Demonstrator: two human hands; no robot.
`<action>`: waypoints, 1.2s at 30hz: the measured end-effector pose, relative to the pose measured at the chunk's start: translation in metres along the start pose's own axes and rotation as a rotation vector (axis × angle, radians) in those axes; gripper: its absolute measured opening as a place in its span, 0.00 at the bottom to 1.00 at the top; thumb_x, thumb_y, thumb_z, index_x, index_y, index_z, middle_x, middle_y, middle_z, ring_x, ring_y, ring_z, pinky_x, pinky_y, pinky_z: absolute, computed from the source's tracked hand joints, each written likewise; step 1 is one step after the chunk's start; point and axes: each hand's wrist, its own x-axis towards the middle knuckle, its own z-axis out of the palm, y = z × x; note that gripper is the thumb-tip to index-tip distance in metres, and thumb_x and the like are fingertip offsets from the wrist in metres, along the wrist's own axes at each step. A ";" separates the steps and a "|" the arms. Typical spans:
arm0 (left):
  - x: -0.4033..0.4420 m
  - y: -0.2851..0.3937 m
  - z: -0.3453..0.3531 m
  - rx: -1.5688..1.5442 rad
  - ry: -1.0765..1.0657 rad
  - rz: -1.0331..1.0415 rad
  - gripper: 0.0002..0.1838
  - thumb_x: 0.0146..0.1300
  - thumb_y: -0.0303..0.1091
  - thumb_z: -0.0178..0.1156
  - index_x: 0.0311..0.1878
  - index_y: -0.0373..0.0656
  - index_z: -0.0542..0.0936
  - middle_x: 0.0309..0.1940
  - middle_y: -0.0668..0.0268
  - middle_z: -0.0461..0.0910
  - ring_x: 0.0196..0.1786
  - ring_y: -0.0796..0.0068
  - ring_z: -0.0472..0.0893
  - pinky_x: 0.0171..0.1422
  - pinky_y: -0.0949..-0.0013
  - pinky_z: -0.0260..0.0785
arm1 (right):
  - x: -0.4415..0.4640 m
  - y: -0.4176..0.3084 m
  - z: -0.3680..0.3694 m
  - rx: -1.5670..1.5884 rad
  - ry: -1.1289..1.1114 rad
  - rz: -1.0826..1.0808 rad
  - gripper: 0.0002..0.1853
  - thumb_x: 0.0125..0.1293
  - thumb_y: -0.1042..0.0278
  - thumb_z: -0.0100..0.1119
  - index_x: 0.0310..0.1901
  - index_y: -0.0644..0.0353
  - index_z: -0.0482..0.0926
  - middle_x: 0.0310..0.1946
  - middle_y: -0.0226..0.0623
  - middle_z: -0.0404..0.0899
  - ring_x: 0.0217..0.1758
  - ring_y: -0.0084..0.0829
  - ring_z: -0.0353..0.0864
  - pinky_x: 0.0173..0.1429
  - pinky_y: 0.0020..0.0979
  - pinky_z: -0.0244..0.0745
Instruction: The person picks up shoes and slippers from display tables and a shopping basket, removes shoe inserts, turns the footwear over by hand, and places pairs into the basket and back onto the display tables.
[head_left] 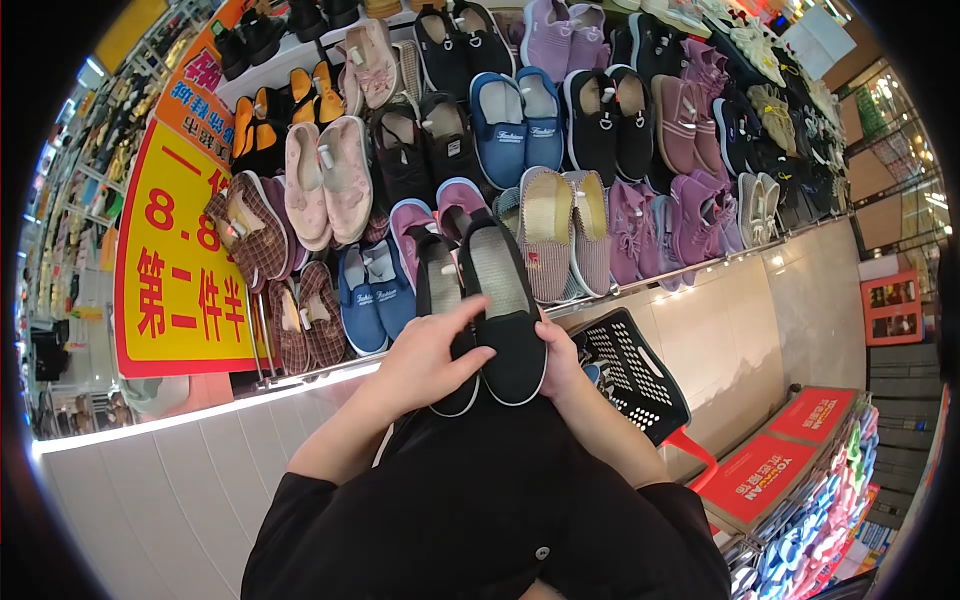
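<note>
A pair of black slip-on shoes with grey insoles and white sole edges is held in front of my chest, toes toward me. My left hand (428,358) lies across the left black shoe (441,287), gripping it, with its thumb and index finger reaching onto the other shoe. My right hand (558,356) grips the outer side of the right black shoe (510,350); most of its fingers are hidden underneath. Just beyond the pair are purple shoes (462,200), and checked beige slip-ons (548,240) stand to the right.
A sloped rack holds rows of shoes, including blue slip-ons (498,150) and pink floral ones (345,190). A yellow price sign (180,270) stands at left. A black basket (640,390) with a red handle (695,455) sits at right, near red display boxes (755,478).
</note>
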 end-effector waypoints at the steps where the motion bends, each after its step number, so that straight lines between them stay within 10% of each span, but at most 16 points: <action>1: 0.002 -0.003 0.003 0.000 0.014 -0.007 0.18 0.57 0.35 0.67 0.48 0.37 0.76 0.34 0.54 0.79 0.35 0.55 0.79 0.40 0.61 0.71 | -0.001 0.000 0.001 -0.032 0.010 -0.022 0.36 0.60 0.55 0.55 0.68 0.61 0.61 0.58 0.47 0.75 0.60 0.40 0.77 0.67 0.39 0.70; 9: 0.020 0.015 0.046 0.266 -0.093 0.303 0.13 0.55 0.42 0.67 0.32 0.45 0.76 0.28 0.64 0.74 0.37 0.60 0.78 0.44 0.59 0.65 | -0.033 -0.010 -0.020 0.050 0.264 -0.261 0.33 0.72 0.41 0.33 0.65 0.60 0.68 0.63 0.45 0.72 0.65 0.42 0.72 0.70 0.42 0.64; 29: 0.051 0.008 0.030 0.284 -0.215 0.198 0.15 0.60 0.44 0.63 0.37 0.41 0.79 0.32 0.57 0.80 0.40 0.52 0.80 0.43 0.54 0.72 | -0.042 0.002 -0.047 0.056 0.330 -0.194 0.29 0.77 0.45 0.30 0.62 0.61 0.68 0.58 0.45 0.76 0.60 0.40 0.77 0.66 0.42 0.71; 36: 0.171 0.026 -0.010 0.645 0.069 0.257 0.16 0.58 0.46 0.64 0.36 0.42 0.80 0.31 0.56 0.81 0.38 0.50 0.82 0.41 0.53 0.74 | -0.067 -0.006 -0.054 -0.224 0.190 -0.232 0.25 0.77 0.53 0.38 0.63 0.65 0.64 0.54 0.55 0.78 0.47 0.39 0.82 0.43 0.33 0.81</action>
